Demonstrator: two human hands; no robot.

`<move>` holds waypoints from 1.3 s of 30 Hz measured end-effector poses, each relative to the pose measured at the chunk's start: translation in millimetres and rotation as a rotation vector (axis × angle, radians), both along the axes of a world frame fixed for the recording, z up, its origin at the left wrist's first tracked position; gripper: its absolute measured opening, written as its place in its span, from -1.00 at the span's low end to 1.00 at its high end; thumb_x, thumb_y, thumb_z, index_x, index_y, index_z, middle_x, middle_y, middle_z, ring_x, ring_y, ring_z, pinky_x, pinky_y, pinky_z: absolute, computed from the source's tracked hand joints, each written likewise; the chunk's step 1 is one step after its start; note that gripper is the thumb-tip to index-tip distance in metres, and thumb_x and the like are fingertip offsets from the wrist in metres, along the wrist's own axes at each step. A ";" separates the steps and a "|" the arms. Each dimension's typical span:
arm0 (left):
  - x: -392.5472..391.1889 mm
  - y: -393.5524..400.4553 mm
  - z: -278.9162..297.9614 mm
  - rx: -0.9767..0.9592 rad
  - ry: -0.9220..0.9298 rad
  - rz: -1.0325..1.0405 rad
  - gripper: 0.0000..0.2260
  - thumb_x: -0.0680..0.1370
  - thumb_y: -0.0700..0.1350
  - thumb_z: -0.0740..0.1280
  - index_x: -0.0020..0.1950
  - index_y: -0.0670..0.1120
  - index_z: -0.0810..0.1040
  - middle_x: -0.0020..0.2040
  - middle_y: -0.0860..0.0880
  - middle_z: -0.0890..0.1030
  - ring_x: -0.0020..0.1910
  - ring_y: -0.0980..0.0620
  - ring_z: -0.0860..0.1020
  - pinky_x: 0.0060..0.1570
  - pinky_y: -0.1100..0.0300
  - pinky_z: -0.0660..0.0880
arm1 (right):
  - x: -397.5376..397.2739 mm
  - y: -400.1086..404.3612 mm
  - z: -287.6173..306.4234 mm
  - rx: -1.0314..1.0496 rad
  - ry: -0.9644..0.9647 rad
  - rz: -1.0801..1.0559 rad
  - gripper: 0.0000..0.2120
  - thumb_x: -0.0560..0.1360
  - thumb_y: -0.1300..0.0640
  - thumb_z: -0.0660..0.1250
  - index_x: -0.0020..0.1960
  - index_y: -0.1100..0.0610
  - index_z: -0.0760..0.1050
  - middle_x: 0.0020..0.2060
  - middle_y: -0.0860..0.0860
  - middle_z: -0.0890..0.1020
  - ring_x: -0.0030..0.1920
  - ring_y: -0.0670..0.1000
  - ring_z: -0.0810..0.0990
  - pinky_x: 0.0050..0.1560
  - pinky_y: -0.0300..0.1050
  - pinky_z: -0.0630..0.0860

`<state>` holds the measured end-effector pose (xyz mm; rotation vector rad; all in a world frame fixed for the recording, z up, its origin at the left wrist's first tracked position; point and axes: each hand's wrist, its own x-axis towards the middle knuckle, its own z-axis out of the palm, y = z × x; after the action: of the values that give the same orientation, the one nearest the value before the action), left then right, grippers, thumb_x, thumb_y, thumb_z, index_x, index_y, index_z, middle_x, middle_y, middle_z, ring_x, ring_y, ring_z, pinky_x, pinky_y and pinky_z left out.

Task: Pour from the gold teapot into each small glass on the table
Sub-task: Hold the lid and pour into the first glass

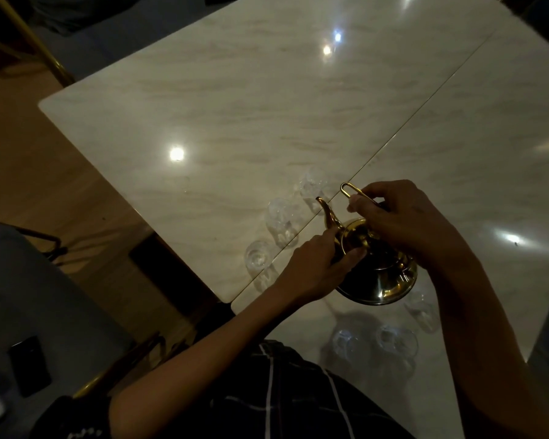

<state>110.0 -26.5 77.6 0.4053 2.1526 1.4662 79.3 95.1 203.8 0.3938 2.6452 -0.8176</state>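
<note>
A: Where's the shiny gold metal teapot [381, 274]?
B: On the pale marble table [235, 122], among small clear glasses [282, 221].
A: Grip?
B: Right hand [403, 217] pinches its wire handle [349, 190]; left hand [317, 267] fingers curl against the body.

A pale marble table [235, 106] carries six small clear glasses: three [282, 221] along its seam, three [393, 337] near its front edge

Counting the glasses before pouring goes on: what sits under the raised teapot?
One small glass pokes out below the teapot, with the marble table beneath. The pot's body covers whatever else stands there.
</note>
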 end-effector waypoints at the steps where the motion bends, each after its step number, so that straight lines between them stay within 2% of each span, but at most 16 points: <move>1: 0.2 0.1 0.3 0.000 0.002 0.002 -0.56 0.61 0.22 0.23 0.40 0.01 0.40 0.15 0.00 0.65 0.08 0.06 0.64 -0.02 0.17 0.56 | 0.0 0.3 0.1 0.000 0.002 0.001 -0.75 0.55 -0.10 0.28 -0.01 0.01 0.65 0.02 0.03 0.66 0.00 0.02 0.64 0.13 0.19 0.56; 10: 0.1 1.4 1.4 -0.010 0.002 -0.007 -0.54 0.62 0.21 0.22 0.43 0.00 0.38 0.18 -0.01 0.64 0.10 0.04 0.63 -0.02 0.18 0.54 | 0.7 2.5 0.9 0.001 0.009 -0.004 -0.75 0.55 -0.11 0.27 0.00 0.01 0.65 0.04 0.01 0.66 -0.01 0.01 0.64 0.12 0.18 0.57; 15: -0.2 1.2 2.2 -0.001 0.002 -0.010 -0.56 0.63 0.19 0.23 0.43 0.00 0.38 0.18 -0.02 0.64 0.10 0.04 0.63 -0.06 0.26 0.49 | -0.2 2.1 1.2 0.004 0.002 0.001 -0.74 0.56 -0.08 0.28 0.02 0.04 0.65 0.01 0.02 0.67 0.00 0.02 0.64 0.13 0.17 0.56; 22: -0.8 2.3 -0.2 -0.012 -0.007 -0.011 -0.55 0.61 0.21 0.22 0.41 0.00 0.40 0.18 -0.02 0.63 0.10 0.03 0.63 0.02 0.12 0.56 | -1.1 2.0 0.9 0.003 0.003 -0.003 -0.75 0.56 -0.10 0.28 0.00 0.02 0.65 0.02 0.01 0.66 0.00 0.02 0.64 0.13 0.18 0.56; 29: -1.4 1.4 0.6 -0.017 0.003 -0.014 -0.54 0.62 0.22 0.22 0.42 -0.01 0.39 0.18 -0.02 0.64 0.09 0.03 0.63 -0.01 0.16 0.54 | -1.8 1.5 1.4 0.004 0.004 0.002 -0.74 0.55 -0.11 0.28 0.01 0.02 0.66 0.04 0.01 0.67 0.02 0.01 0.64 0.14 0.17 0.56; 34: -2.0 0.0 -0.4 -0.016 -0.003 -0.009 -0.54 0.61 0.23 0.22 0.41 0.00 0.39 0.17 -0.01 0.64 0.09 0.03 0.63 0.02 0.09 0.57 | -3.3 0.0 1.5 0.018 0.003 0.016 -0.73 0.57 -0.08 0.28 0.03 0.05 0.66 0.05 0.03 0.66 0.03 0.03 0.63 0.17 0.17 0.54; 39: -2.7 -0.4 -1.7 -0.021 0.004 -0.005 -0.53 0.60 0.24 0.22 0.41 0.01 0.40 0.18 0.00 0.64 0.10 0.04 0.63 0.01 0.11 0.58 | -4.4 -1.2 0.8 0.014 -0.006 0.015 -0.74 0.57 -0.07 0.28 0.04 0.06 0.66 0.10 0.05 0.65 0.05 0.04 0.63 0.18 0.18 0.54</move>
<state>107.3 -26.9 75.8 0.4061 2.1666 1.4399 74.9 93.9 204.6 0.3783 2.6460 -0.7926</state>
